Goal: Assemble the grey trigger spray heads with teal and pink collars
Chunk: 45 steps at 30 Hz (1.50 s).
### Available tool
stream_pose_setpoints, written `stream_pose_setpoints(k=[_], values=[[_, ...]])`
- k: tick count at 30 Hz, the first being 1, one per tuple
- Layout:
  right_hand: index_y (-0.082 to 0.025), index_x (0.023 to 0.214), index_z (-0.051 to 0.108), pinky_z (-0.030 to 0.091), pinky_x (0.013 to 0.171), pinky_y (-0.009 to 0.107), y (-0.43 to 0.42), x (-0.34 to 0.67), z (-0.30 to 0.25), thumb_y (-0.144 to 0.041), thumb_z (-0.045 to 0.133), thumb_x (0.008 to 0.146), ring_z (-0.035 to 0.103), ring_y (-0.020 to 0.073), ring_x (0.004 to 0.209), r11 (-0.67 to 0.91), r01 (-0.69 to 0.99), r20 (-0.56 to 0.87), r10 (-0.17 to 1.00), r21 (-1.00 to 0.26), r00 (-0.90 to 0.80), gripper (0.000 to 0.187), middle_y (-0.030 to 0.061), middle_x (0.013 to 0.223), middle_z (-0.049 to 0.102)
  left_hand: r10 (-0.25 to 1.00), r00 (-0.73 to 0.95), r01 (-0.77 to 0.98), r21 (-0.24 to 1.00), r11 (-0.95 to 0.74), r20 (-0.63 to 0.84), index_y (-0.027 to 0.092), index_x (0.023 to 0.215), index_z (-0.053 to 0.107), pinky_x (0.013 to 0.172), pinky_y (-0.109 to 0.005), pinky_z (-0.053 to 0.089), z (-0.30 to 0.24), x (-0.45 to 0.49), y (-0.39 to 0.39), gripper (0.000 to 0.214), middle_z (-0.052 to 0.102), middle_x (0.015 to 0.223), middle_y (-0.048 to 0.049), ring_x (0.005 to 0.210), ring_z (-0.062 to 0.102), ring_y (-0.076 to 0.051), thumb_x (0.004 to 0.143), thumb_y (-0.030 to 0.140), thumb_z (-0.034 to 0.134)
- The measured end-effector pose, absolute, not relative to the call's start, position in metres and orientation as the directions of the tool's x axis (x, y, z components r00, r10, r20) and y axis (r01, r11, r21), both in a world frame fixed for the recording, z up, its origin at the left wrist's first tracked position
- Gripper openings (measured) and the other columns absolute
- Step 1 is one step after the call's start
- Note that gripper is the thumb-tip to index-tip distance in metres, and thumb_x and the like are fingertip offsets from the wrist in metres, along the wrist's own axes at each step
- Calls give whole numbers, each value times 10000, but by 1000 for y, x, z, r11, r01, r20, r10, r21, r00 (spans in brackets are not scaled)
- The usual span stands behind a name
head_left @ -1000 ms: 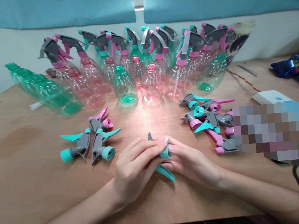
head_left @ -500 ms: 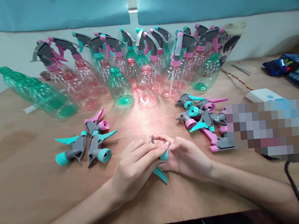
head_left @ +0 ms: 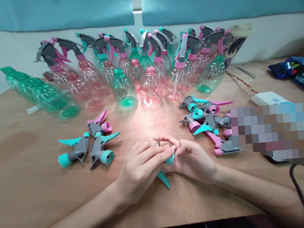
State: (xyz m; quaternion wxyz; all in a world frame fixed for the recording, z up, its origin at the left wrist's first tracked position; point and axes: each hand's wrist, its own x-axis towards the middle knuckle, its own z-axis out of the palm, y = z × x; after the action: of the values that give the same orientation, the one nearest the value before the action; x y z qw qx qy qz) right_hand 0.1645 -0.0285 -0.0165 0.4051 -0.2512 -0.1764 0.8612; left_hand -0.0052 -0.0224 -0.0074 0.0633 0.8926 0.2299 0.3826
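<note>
A trigger spray head with a teal lever and teal collar is held between my two hands, low over the table. My left hand is closed over it from the left and hides most of its grey body. From the other side my right hand curls round it, thumb and fingers close to the collar. Whether a small part sits between the fingertips there, I cannot tell. Left of my hands lie three loose spray heads, teal and pink. On the right is a pile of more spray heads.
Several green and pink clear bottles stand along the back, many topped with spray heads. Overlapping green bottles lean at the left. A white power strip, a black cable, tweezers and a blue packet are at the right.
The view has shifted slightly, so everything appears a little further right. Both hands keep nearly the same hold on the spray head, whose collar appears slightly turned.
</note>
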Motion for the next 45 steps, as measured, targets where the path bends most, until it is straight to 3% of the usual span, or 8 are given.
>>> stream_pose_setpoints(k=[14,18,21,26,33,39,42,45], values=[[-207,966,560,453,774,302,-34,160,-14,-158,475,634,538,144,847,-588,-599,-285,801,-544,-527,345,6,1018,601,462,603,364,291,-885,650,129,1081,606,757,-299,507,-10,-1,-24,240,707,963,-66,854,592,-169,855,50,590],[-208,973,548,466,723,309,-31,162,-13,-144,480,594,544,170,884,-611,-571,-306,782,-548,-542,391,25,1090,592,474,612,372,299,-879,633,146,1067,618,745,-305,508,-9,-2,-24,219,716,969,-62,837,600,-169,867,65,578],[-213,910,543,470,685,285,-31,160,-13,-93,471,515,530,163,841,-609,-560,-332,786,-561,-522,419,8,993,589,493,610,390,307,-868,620,150,1071,620,731,-305,504,-9,-2,-22,212,716,956,-58,819,593,-169,868,95,594],[-193,732,519,428,614,195,-33,153,-13,-30,452,471,431,99,651,-549,-585,-358,835,-597,-418,316,-40,700,485,632,581,460,433,-775,513,162,1052,628,741,-291,499,-9,-4,-16,230,691,943,-41,832,571,-169,831,102,643],[-198,757,537,462,674,233,-29,156,-11,-50,471,533,483,109,692,-538,-588,-295,836,-604,-462,277,-39,732,526,706,536,477,523,-706,463,170,1050,639,766,-287,488,-7,-5,-12,228,672,953,-40,865,580,-171,827,124,653],[-212,1000,570,472,855,277,-22,172,-16,-44,629,653,624,127,911,-509,-344,-285,799,-789,-530,390,-2,968,668,794,418,548,575,-608,441,200,1102,627,672,-260,465,-10,-15,-5,270,611,837,-9,728,555,-141,836,179,659],[-191,1005,583,479,919,350,-17,179,-17,-83,727,639,652,163,971,-470,-193,-309,786,-861,-536,407,37,1025,691,801,376,553,581,-597,465,213,1115,628,670,-265,450,-13,-20,-1,288,600,832,-8,725,541,-141,831,178,664],[-193,1013,605,501,912,404,-17,182,-17,-137,709,710,663,203,994,-263,-92,-195,870,-960,-454,325,54,1003,709,793,348,523,598,-607,500,210,1097,639,668,-263,440,-14,-21,-1,281,594,816,-5,723,539,-138,821,169,672]])
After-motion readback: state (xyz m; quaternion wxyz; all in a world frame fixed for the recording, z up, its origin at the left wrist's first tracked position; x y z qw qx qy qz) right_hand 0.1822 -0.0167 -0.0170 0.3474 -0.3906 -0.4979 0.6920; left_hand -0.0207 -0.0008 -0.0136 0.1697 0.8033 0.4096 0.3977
